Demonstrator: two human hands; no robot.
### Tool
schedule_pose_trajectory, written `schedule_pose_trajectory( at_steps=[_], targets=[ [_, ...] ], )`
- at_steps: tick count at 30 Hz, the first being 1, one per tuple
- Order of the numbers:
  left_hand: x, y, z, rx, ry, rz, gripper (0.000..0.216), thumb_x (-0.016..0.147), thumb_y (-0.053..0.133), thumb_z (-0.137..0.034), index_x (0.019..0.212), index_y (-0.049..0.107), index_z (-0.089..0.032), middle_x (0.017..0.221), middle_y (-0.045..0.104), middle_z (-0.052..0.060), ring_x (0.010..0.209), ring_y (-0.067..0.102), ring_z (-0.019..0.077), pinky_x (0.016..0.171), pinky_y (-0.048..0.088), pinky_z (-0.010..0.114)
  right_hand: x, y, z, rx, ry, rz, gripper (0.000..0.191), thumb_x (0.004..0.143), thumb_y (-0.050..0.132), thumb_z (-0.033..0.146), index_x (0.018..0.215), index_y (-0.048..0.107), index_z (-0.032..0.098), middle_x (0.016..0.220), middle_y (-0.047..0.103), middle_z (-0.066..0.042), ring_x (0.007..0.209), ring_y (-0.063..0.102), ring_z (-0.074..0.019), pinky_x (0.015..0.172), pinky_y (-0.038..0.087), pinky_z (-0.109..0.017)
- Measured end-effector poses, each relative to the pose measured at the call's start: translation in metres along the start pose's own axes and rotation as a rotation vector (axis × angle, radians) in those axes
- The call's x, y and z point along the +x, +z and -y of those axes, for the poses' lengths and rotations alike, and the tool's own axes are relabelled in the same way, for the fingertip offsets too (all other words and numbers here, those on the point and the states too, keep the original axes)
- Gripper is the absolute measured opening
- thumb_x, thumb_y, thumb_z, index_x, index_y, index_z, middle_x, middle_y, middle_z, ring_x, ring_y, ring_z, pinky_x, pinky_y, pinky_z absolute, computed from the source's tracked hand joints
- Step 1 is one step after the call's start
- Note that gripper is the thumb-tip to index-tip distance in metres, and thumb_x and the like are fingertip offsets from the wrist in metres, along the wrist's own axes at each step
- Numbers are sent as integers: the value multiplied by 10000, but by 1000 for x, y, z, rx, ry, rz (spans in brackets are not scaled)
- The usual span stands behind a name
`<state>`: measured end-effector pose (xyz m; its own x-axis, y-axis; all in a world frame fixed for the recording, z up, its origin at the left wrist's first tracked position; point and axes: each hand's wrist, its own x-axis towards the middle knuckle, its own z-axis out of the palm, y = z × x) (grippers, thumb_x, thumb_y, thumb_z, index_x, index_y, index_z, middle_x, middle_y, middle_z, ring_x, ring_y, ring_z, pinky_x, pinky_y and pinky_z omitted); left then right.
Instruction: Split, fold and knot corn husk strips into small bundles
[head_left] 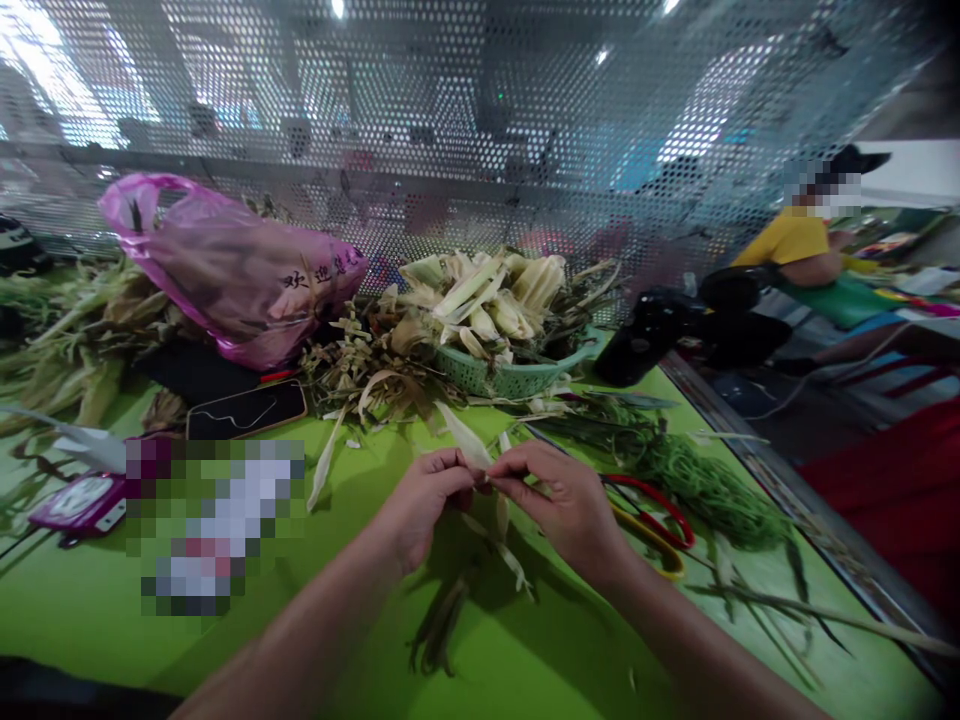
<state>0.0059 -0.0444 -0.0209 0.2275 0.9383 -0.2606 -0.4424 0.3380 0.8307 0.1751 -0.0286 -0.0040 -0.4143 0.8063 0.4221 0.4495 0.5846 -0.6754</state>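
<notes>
My left hand [427,505] and my right hand [566,505] meet over the green table, both closed in a pinch. Between their fingertips is a pale corn husk [466,436], its wide end pointing up and away. Thin pale strips hang below the fingers, and I cannot tell whether they belong to the same piece. Under the hands lies a bundle of darker dried husk [442,615]. Just right of my right hand are scissors [679,520] with red and yellow handles, partly hidden by the hand.
A green basket [502,378] heaped with husks stands behind the hands. Left of it are a pink plastic bag [247,265], a phone [247,408] and a purple device [82,505]. Green string [720,490] lies right, near the table edge. A person in yellow [795,240] sits beyond.
</notes>
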Motion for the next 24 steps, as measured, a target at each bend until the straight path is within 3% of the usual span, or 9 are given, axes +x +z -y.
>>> schedule_pose_trajectory(
  at_steps=[7,14,17,24],
  targets=[
    [1,0,1,-93,-36,-4,165,614,752,-169,769,703,-139,694,647,11,574,508,74,589,367,208,1,0,0,16,61,-9,50,843,605,223,820,646,205,803,635,-21,752,595,-165,684,465,-278],
    [-3,4,-4,67,38,3,178,658,753,-213,802,707,-120,761,671,34,670,550,95,677,406,214,-1,5,3,73,188,-44,28,831,597,195,806,610,190,750,629,3,689,578,-140,638,453,-243],
    [-3,4,-4,103,41,-4,162,677,741,-228,788,703,-117,758,676,38,691,560,101,696,408,216,-2,5,3,114,172,-51,19,837,598,205,842,613,195,741,618,10,678,571,-135,629,454,-238],
    [1,-2,1,79,39,-53,130,698,707,-231,767,698,-122,651,635,14,565,468,62,561,312,191,0,2,-1,92,22,-26,96,838,616,228,886,699,225,821,672,-33,770,622,-180,703,494,-298]
  ],
)
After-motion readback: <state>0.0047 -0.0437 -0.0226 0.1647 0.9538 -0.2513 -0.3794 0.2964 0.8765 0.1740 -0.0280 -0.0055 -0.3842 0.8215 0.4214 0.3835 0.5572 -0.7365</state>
